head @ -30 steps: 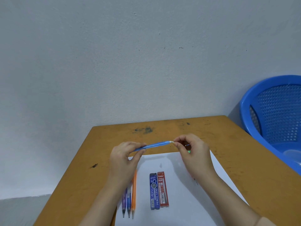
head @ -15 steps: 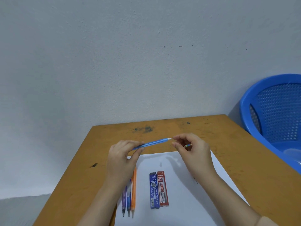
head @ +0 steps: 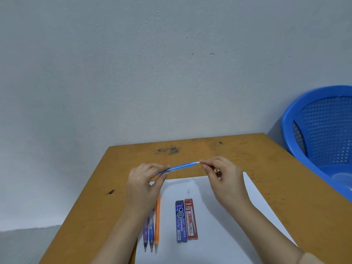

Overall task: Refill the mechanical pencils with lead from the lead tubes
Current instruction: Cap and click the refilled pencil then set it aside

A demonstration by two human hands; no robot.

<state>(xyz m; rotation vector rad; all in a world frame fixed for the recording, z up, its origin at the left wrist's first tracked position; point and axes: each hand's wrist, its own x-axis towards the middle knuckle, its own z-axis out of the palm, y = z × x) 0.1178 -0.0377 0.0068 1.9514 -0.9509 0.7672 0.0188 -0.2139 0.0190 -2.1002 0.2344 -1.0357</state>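
Head view, one entry. Blue mechanical pencil (head: 181, 166) is held level above the table (head: 276, 178), its left end pinched in the curled thumb and fingers of the left hand (head: 144, 181). Right hand (head: 224, 180): fingertips are drawn together at the pencil's white rear end, and a small coloured piece (head: 218, 171), probably the cap, is kept in the curled fingers behind. Half a second earlier a gap was seen between fingertips and rear end; it is now closed. The barrel is judged still being opened, with no lead loaded. Blue lead tube (head: 181, 221) and red lead tube (head: 191, 220) are laid side by side on the white paper (head: 238, 225), untouched, with three more pencils (head: 157, 221) just to their left.
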